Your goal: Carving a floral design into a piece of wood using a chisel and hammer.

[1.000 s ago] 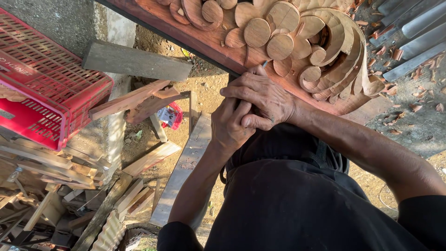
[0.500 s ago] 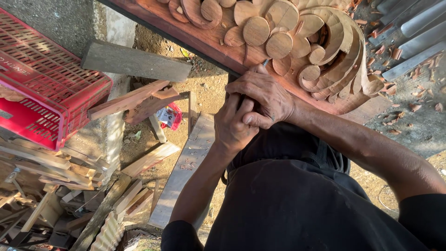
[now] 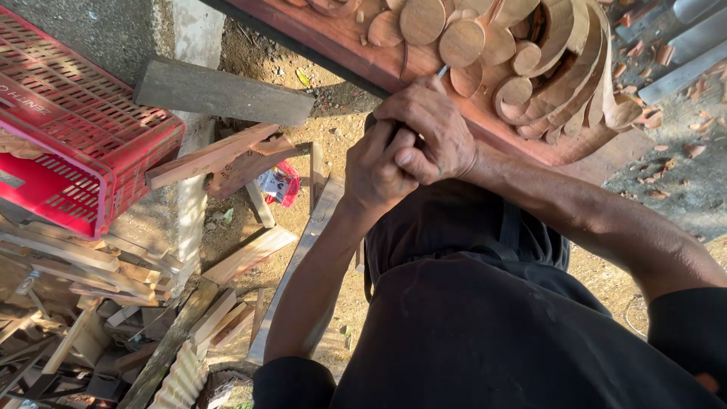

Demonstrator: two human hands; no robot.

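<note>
A reddish-brown carved wooden panel [image 3: 485,45] with round discs and scrolls runs across the top of the view. Both my hands are clasped together at its lower edge around a thin chisel [image 3: 442,72], whose metal tip shows just above my fingers against the carving. My right hand [image 3: 432,125] lies on top, fingers wrapped over the tool. My left hand [image 3: 375,170] grips from below and behind, its fist closed on the hidden handle. My dark trousers fill the lower right.
A red plastic crate [image 3: 68,136] sits at the left on a heap of wood offcuts [image 3: 113,303]. A grey plank [image 3: 219,91] and loose boards lie on the dirt ground. Metal chisels [image 3: 681,45] and wood chips lie at the top right.
My clasped hands and the chisel have stayed at the same spot on the carving. The camera has shifted a little, so the panel sits higher in view.
</note>
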